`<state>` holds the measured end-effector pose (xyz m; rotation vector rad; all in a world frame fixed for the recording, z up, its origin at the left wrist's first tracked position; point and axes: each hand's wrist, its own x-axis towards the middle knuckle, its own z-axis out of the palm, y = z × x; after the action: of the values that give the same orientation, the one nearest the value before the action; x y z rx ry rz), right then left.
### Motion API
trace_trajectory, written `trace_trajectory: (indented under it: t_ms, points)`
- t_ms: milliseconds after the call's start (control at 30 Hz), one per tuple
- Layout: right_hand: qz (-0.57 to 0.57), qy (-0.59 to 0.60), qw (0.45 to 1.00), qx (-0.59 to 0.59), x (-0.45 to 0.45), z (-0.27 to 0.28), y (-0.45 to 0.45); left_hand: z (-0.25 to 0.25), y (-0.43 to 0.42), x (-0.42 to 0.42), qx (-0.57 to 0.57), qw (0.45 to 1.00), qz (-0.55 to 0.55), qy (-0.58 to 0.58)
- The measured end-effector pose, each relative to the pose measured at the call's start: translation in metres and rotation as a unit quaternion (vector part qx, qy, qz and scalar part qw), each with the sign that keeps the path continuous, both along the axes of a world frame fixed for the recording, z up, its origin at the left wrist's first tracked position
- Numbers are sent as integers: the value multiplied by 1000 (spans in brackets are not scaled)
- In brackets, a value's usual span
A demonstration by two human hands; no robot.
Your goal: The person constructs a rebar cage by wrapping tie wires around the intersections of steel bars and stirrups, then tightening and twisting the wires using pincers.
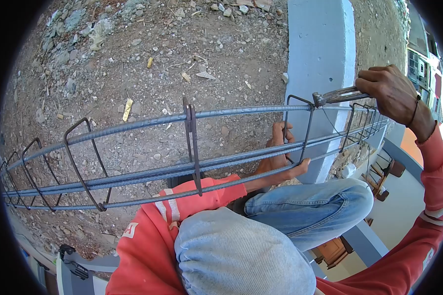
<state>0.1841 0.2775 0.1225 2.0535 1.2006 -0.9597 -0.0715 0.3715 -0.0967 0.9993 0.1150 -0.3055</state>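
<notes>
A long rebar cage [147,120] of ribbed bars with bent square stirrups runs across the view in front of me. My right hand [391,93] is closed around the handles of metal pincers [337,96]. The pincers' jaws touch the top corner of one stirrup [308,129], where it meets the upper bar. Reaching through from below, my left hand [279,160] grips that same stirrup, fingers on its far side and thumb near the lower bar. A thin tie wire [332,124] hangs beside the stirrup. Part of my left palm is hidden behind the bars.
A pale blue-grey concrete beam [320,44] lies under the cage's right part. Stony dirt ground [182,59] spreads to the left. My denim-covered knees [241,253] are close below the bars. Wooden furniture [333,250] stands beyond, at lower right.
</notes>
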Motion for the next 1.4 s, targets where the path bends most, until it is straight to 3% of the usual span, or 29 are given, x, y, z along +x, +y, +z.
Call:
trace_trajectory:
  t_ms: [167, 233, 367, 467, 567, 600, 633, 667, 733, 800, 867, 900, 933, 967, 1000, 1033, 1200, 1400]
  points:
    - [48, -28, 998, 12, 1, -6, -12, 1, 1, 1, 3, 1000, -5, 2]
    - [115, -36, 984, 133, 4, -12, -19, 1, 1, 2, 3, 1000, -7, 2]
    - [111, -28, 989, 91, 5, -9, -12, 2, 2, 2, -9, 1000, -6, 10]
    - [74, -26, 997, -10, 3, 1, 2, 3, 3, 2, 3, 1000, -15, 8]
    - [13, 26, 995, -93, 4, 9, 22, 0, 3, 2, 12, 1000, -20, 1]
    - [-141, 103, 979, -106, 5, 9, 24, -1, 1, 0, 7, 1000, -14, 2]
    - [-292, 176, 933, -117, 5, 10, 27, -1, 0, -1, 1, 1000, -10, 3]
    - [-294, 176, 932, -118, 9, 11, 33, -3, -2, -3, 0, 1000, -11, 3]
    - [-440, 209, 826, -283, 19, 10, 56, -4, -2, -1, 8, 1000, 8, -23]
    - [-455, 168, 824, -292, 16, 7, 54, -3, -1, -1, 13, 1000, 5, -19]
    - [-217, 44, 963, -152, 3, 8, 39, -3, 0, -1, 16, 1000, 2, -13]
    - [-144, -31, 980, -137, -7, 6, 26, -2, -1, -2, 17, 1000, 3, -11]
    - [-145, -31, 979, -140, -10, 1, 9, -2, -2, -2, 16, 1000, 3, -9]
    - [3, -99, 995, -26, -10, -3, -10, -2, -2, -2, 12, 1000, 2, -10]
    - [152, -163, 971, 90, -8, -5, -20, -2, -1, -1, 13, 1000, 2, -15]
    - [184, -184, 963, 75, -4, -5, -27, -2, -1, 0, 15, 1000, 3, -20]
    - [198, -154, 954, 162, 21, -34, -23, -3, 2, -2, 27, 999, -18, -11]
    - [113, 28, 990, 81, 62, -72, 10, 0, 3, 4, 11, 1000, -16, -23]
